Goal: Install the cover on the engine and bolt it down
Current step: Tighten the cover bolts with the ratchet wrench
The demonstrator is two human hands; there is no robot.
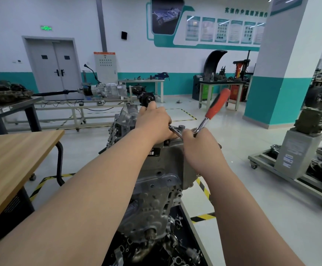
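The grey cast-metal cover point(172, 160), carrying a small black label, sits on top of the engine point(156, 200), which stands upright above a black tray point(187, 244) of loose parts. Both bare forearms reach forward over it. The right grip point(200, 144) is wrapped round the head of a ratchet point(216, 104), whose red handle tilts up and to the right. A chrome extension bar point(175, 131) runs from there under the left grip point(154, 121), which lies knuckles-up at the cover's far edge. Its fingers curl out of sight, so I cannot tell whether it pinches the bar.

A black tray point(188, 235) carries the engine point(156, 181) and loose metal parts point(177, 260)
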